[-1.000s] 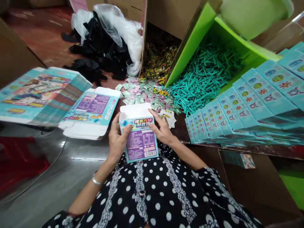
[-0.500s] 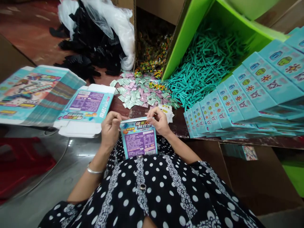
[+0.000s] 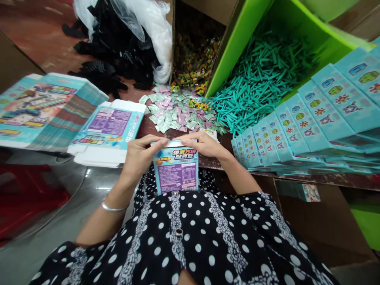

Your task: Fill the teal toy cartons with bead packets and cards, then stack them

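Small box [image 3: 175, 171] stands upright against the person's lap at the near edge of the worktop [image 3: 213, 160], long axis running near to far. Left hand [image 3: 139, 154] and right hand [image 3: 204, 145] both pinch its top flap from either side, fingertips nearly meeting, so neither one's closer.

A black garment with white polka dots and white patterned vertical bands covers the torso; a thin silver bangle [image 3: 113, 207] circles the wrist behind the left hand [image 3: 139, 156]
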Motion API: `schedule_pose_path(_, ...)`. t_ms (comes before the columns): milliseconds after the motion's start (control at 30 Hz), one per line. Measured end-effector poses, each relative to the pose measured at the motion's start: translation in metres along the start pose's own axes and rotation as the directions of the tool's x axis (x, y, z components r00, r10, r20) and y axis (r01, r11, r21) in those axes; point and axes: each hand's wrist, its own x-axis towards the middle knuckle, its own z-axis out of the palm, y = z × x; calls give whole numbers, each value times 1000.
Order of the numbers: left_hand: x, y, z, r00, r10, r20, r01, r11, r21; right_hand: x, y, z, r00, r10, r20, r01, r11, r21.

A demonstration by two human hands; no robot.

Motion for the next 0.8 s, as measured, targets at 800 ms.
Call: schedule_pose_path(800, 51, 78, 10, 789, 219, 574, -172, 976, -135, -86, -112, 0, 782, -529, 328, 438, 93, -894)
